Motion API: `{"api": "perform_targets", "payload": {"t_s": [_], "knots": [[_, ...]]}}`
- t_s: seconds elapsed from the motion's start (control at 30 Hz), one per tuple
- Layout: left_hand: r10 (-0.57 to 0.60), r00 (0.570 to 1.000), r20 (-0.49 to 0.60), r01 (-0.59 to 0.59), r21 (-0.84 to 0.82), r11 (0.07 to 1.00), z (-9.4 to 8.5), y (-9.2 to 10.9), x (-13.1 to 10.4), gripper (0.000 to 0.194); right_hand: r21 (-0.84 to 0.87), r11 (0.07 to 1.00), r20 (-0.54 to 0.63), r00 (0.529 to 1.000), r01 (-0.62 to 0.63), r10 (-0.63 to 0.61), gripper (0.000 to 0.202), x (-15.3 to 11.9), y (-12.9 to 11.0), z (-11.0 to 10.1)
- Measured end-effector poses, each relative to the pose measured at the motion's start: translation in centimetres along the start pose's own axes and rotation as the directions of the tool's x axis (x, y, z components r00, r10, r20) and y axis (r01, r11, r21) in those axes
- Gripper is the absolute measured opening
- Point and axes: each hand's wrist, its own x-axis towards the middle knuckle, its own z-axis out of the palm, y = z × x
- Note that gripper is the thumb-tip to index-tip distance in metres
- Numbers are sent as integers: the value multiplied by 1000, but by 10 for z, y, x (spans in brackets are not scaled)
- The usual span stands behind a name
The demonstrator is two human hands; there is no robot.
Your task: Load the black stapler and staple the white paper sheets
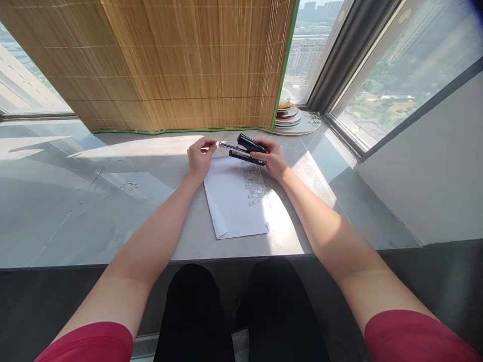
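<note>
- Sill (pixel 113 211): a broad grey stone ledge under the windows, in strong sun, with the person seated at its near edge.
- Blind (pixel 169 65): bamboo with a green border, hanging down to the sill's far edge, behind both hands.
- Paper (pixel 237 201): a white sheet lying flat at mid-sill, running from near the front edge up to the hands; printed text shows on its right half.
- Plates (pixel 290 118): a small stack in the far right corner of the sill, well apart from the hands.
- Right hand (pixel 273 158): clamped around the rear of the stapler (pixel 249 149), at the paper's far right corner.
- Stapler: black, hinged open, top arm raised over the base, lying just above the paper's far edge.
- Left hand (pixel 199 156): at the paper's far left corner, fingers pinched on a thin silver strip (pixel 226 146) that runs to the stapler's front end; what the strip is cannot be told.
</note>
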Motion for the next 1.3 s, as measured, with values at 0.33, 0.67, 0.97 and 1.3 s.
{"api": "perform_targets", "payload": {"t_s": [0.33,0.67,0.97,1.3], "knots": [[-51,998,-41,47,-95,994,1,1,0,9,-106,993,-8,999,-50,49,51,1,6,1],[-69,995,-71,66,-41,997,1,-4,0,15,-123,990,22,997,-71,74,54,3,9,2],[-49,999,14,49,-61,997,5,3,-1,22,-140,987,5,996,-83,85,55,4,7,3],[31,970,241,-33,2,999,7,2,-2,16,-128,990,23,997,-63,67,50,4,8,4]]}}
